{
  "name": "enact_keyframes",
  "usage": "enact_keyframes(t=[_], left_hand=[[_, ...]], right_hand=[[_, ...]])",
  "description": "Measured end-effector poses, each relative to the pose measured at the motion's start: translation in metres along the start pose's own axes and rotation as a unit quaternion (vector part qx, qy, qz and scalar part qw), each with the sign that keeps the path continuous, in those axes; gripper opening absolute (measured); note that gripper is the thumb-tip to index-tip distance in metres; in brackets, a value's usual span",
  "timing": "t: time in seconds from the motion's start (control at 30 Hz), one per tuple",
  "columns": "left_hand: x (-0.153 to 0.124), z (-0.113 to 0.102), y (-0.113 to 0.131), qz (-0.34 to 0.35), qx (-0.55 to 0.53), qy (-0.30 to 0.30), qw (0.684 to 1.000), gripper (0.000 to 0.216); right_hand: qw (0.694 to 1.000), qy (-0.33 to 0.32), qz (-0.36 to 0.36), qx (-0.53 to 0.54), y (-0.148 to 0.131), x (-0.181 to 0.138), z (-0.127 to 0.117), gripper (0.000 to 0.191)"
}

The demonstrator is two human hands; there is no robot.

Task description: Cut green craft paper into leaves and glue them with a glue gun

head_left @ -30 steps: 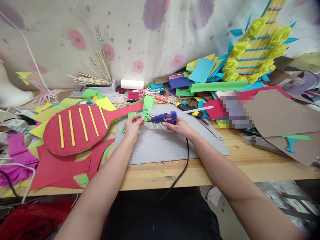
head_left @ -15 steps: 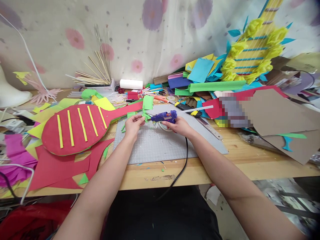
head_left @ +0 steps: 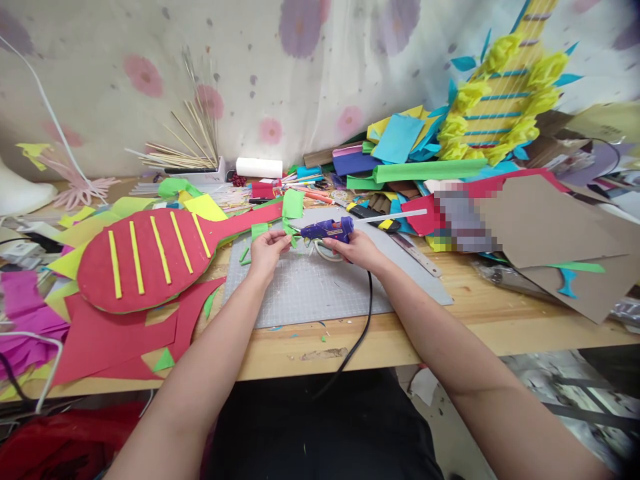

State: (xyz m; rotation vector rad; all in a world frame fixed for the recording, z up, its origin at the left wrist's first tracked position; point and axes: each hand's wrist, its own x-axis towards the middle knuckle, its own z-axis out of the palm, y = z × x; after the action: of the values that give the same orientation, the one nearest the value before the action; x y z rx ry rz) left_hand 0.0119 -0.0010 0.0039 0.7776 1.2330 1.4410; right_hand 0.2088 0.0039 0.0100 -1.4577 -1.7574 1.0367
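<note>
A purple hot glue gun [head_left: 327, 230] with a white glue stick [head_left: 390, 217] out of its back is gripped by my right hand [head_left: 357, 248]. Its nozzle points left, close to the fingertips of my left hand [head_left: 270, 250]. Those fingers are pinched on a small green paper piece [head_left: 289, 230], partly hidden by the fingers. Just behind them, the green-wrapped end [head_left: 293, 203] of a red paper guitar-like shape [head_left: 150, 260] with yellow strips reaches the grey cutting mat [head_left: 310, 293]. Short green rolls [head_left: 245, 255] lie left of my left hand.
Red paper scraps [head_left: 120, 340] lie at the front left. A utility knife [head_left: 373, 217] and a metal ruler [head_left: 415, 253] rest beyond my right hand. Brown cardboard [head_left: 565, 233] sits at right, a yellow flower-trimmed paper instrument [head_left: 495, 113] behind. The gun's black cord [head_left: 367, 320] hangs over the table edge.
The whole view has shifted slightly, so most things sit a little further left. The glue gun's nozzle stays by my left fingertips, and both hands keep their hold.
</note>
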Motion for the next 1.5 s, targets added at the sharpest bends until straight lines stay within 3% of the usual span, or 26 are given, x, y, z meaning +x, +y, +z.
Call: enact_keyframes(t=[0.33, 0.53, 0.6, 0.7, 0.8, 0.93, 1.03, 1.17, 1.23, 1.33, 1.43, 1.5], left_hand=[[0.0, 0.001, -0.004, 0.006, 0.022, -0.021, 1.0, 0.032], [0.0, 0.001, -0.006, 0.005, 0.033, -0.034, 0.999, 0.03], [0.0, 0.001, -0.006, 0.0, 0.02, -0.04, 0.999, 0.03], [0.0, -0.001, -0.004, -0.017, -0.01, -0.051, 0.999, 0.031], [0.001, -0.002, -0.003, -0.031, -0.035, -0.059, 0.997, 0.031], [0.003, -0.003, -0.003, -0.03, -0.074, -0.055, 0.995, 0.027], [0.006, -0.006, -0.003, -0.023, -0.099, -0.045, 0.994, 0.022], [0.01, -0.01, 0.0, -0.024, -0.142, -0.015, 0.989, 0.017], [0.01, -0.01, 0.001, -0.027, -0.156, -0.01, 0.987, 0.017], [0.009, -0.007, 0.0, -0.023, -0.165, -0.012, 0.986, 0.017], [0.007, -0.004, -0.002, -0.024, -0.168, -0.009, 0.985, 0.018], [0.005, -0.002, -0.003, -0.025, -0.166, -0.009, 0.986, 0.02]], right_hand=[[1.0, 0.012, 0.004, -0.013, -0.006, -0.002, -0.004, 0.047], [0.999, 0.025, 0.002, 0.044, -0.009, -0.003, -0.005, 0.041], [0.995, 0.053, -0.002, 0.082, -0.007, 0.0, -0.009, 0.045], [0.984, 0.146, -0.004, 0.105, 0.006, 0.006, -0.021, 0.045], [0.974, 0.223, 0.018, 0.034, 0.025, 0.016, -0.035, 0.043], [0.961, 0.243, 0.063, -0.119, 0.043, 0.028, -0.041, 0.048], [0.941, 0.246, 0.088, -0.215, 0.045, 0.033, -0.038, 0.057], [0.903, 0.269, 0.067, -0.33, 0.03, 0.022, -0.044, 0.061], [0.888, 0.243, 0.096, -0.377, 0.018, 0.011, -0.051, 0.055], [0.919, 0.134, 0.136, -0.346, -0.001, -0.003, -0.053, 0.04], [0.984, 0.065, 0.026, -0.165, -0.019, -0.001, -0.031, 0.034], [1.0, 0.007, -0.026, 0.016, -0.028, 0.008, -0.004, 0.039]])
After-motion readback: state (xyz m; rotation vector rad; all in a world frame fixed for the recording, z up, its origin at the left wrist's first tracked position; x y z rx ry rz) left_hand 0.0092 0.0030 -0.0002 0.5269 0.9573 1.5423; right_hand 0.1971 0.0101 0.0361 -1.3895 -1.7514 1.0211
